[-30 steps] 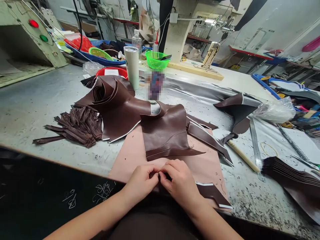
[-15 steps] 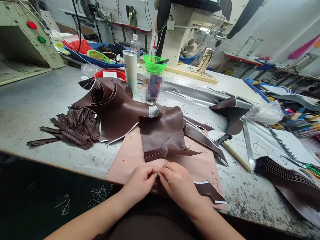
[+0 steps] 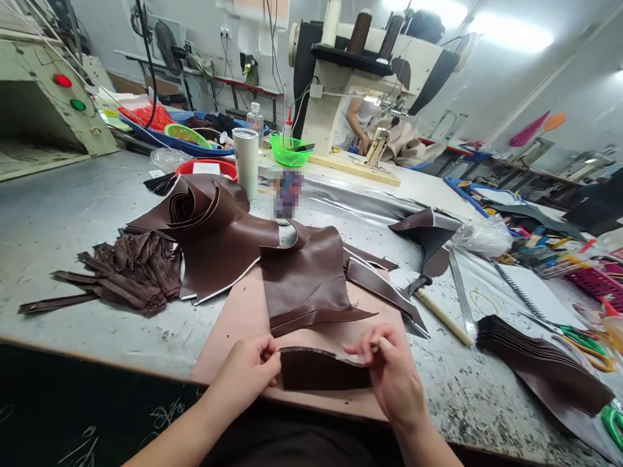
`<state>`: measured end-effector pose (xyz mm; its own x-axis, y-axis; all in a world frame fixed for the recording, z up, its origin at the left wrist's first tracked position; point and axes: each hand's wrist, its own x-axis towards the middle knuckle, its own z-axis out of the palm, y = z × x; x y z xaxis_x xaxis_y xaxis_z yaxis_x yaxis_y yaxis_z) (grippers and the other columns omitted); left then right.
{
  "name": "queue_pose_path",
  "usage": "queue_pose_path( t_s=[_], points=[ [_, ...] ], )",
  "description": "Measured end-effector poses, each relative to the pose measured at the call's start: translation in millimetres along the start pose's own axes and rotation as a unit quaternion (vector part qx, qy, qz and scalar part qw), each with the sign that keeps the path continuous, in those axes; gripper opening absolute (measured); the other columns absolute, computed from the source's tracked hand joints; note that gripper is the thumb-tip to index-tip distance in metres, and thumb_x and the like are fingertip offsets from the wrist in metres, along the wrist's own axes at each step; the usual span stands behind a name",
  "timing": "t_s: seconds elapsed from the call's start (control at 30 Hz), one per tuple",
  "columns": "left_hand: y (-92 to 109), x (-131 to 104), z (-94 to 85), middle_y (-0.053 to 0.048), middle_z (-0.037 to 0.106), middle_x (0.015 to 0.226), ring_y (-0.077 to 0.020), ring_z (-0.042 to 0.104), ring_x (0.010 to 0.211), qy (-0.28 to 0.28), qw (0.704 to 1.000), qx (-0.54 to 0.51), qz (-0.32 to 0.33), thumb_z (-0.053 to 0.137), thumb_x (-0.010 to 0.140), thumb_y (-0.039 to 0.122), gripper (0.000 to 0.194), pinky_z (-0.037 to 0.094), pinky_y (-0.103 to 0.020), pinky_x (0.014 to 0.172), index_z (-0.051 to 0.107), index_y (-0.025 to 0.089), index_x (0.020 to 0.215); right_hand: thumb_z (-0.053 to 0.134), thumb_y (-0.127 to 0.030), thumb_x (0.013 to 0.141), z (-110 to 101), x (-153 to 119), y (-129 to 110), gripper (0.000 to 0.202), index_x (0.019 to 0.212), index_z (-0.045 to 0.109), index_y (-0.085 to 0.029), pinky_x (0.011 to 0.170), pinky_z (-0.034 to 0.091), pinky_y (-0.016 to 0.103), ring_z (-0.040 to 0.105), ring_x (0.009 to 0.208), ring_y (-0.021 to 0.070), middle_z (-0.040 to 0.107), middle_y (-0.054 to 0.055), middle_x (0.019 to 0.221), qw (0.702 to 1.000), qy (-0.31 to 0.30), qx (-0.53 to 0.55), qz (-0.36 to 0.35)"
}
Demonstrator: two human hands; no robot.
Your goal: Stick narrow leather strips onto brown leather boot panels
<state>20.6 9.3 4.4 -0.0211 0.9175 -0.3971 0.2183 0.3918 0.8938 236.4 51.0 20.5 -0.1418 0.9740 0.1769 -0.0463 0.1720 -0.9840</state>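
A dark brown leather piece stretches between my two hands, low over the pink sheet. At its left end, the fingers of my left hand are closed in a pinch on it. My right hand is at the right end, thumb and fingers curled together. A whitish sliver shows by those fingertips, but what they grip is too small and blurred to make out. Just beyond my hands lies a larger brown leather panel with a stitched line, and more leather with a rolled part sits to its left.
Brown zipper strips are heaped at the left. To the right lie a wooden stick, a metal ruler and stacked leather pieces. Farther back stand a white tumbler, a green basket and a sewing machine, with a person behind it.
My hands have moved apart from a close pinch, the right one going right. The leather piece now spans between them. The view has tilted up, showing more of the sewing machine.
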Motion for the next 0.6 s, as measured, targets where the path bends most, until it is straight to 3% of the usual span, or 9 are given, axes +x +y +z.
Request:
queue_pose_path(
  t_s=[0.1, 0.2, 0.27, 0.33, 0.43, 0.5, 0.6],
  points=[
    [-1, 4, -11.5, 0.004, 0.052, 0.055, -0.0122, 0.054, 0.049, 0.005, 1.0, 0.018, -0.002, 0.044, 0.063, 0.029, 0.012, 0.035, -0.02, 0.046, 0.046, 0.018, 0.061, 0.039, -0.034, 0.087, -42, -9, -9, 0.02, 0.074, 0.049, -0.022, 0.052, 0.042, 0.027, 0.047, 0.053, 0.0138, 0.048, -0.002, 0.059, 0.977, 0.045, -0.201, -0.051],
    [0, 5, -19.6, 0.004, 0.051, 0.053, -0.0127, 0.052, 0.051, 0.013, 0.996, 0.08, 0.025, 0.041, 0.067, 0.029, 0.014, 0.034, -0.021, 0.049, 0.046, 0.018, 0.06, 0.042, -0.036, 0.084, -85, -21, -18, 0.021, 0.077, 0.056, -0.023, 0.053, 0.041, 0.027, 0.05, 0.054, 0.0152, 0.055, 0.001, 0.063, 0.906, 0.049, -0.418, -0.048],
    [0, 4, -23.1, 0.003, 0.051, 0.052, -0.0134, 0.051, 0.053, 0.028, 0.985, 0.164, 0.053, 0.04, 0.069, 0.027, 0.015, 0.033, -0.022, 0.051, 0.045, 0.019, 0.058, 0.044, -0.036, 0.081, -108, -28, -28, 0.022, 0.071, 0.059, -0.024, 0.051, 0.041, 0.027, 0.054, 0.052, 0.0161, 0.058, 0.001, 0.06, 0.857, -0.018, -0.515, -0.006],
    [0, 3, -25.3, 0.002, 0.053, 0.054, -0.0145, 0.051, 0.056, 0.047, 0.959, 0.264, 0.088, 0.039, 0.071, 0.024, 0.015, 0.032, -0.023, 0.053, 0.045, 0.019, 0.058, 0.051, -0.035, 0.077, -120, -33, -41, 0.023, 0.058, 0.06, -0.024, 0.048, 0.041, 0.025, 0.057, 0.05, 0.0163, 0.06, 0.001, 0.057, 0.806, -0.124, -0.577, 0.048],
    [-3, 3, -26.7, 0.002, 0.056, 0.058, -0.0152, 0.053, 0.057, 0.073, 0.913, 0.377, 0.135, 0.037, 0.074, 0.019, 0.018, 0.03, -0.025, 0.054, 0.048, 0.019, 0.06, 0.058, -0.03, 0.072, -112, -31, -63, 0.022, 0.051, 0.061, -0.025, 0.048, 0.042, 0.024, 0.061, 0.052, 0.0166, 0.065, 0.002, 0.063, 0.747, -0.237, -0.613, 0.104],
    [-8, 3, -26.9, 0.003, 0.056, 0.057, -0.0143, 0.052, 0.053, 0.093, 0.886, 0.423, 0.164, 0.037, 0.075, 0.017, 0.019, 0.029, -0.025, 0.051, 0.05, 0.02, 0.062, 0.056, -0.03, 0.075, -90, -24, -70, 0.016, 0.063, 0.066, -0.026, 0.054, 0.045, 0.025, 0.064, 0.059, 0.0182, 0.067, 0.003, 0.068, 0.755, -0.257, -0.593, 0.116],
    [-16, 4, -26.3, 0.004, 0.055, 0.054, -0.0132, 0.05, 0.047, 0.164, 0.837, 0.457, 0.253, 0.04, 0.077, 0.016, 0.02, 0.028, -0.026, 0.046, 0.051, 0.02, 0.061, 0.051, -0.032, 0.079, -49, -8, -56, 0.021, 0.091, 0.067, -0.025, 0.062, 0.049, 0.029, 0.064, 0.07, 0.0191, 0.068, 0.005, 0.08, 0.851, -0.233, -0.448, 0.146]
  ],
)
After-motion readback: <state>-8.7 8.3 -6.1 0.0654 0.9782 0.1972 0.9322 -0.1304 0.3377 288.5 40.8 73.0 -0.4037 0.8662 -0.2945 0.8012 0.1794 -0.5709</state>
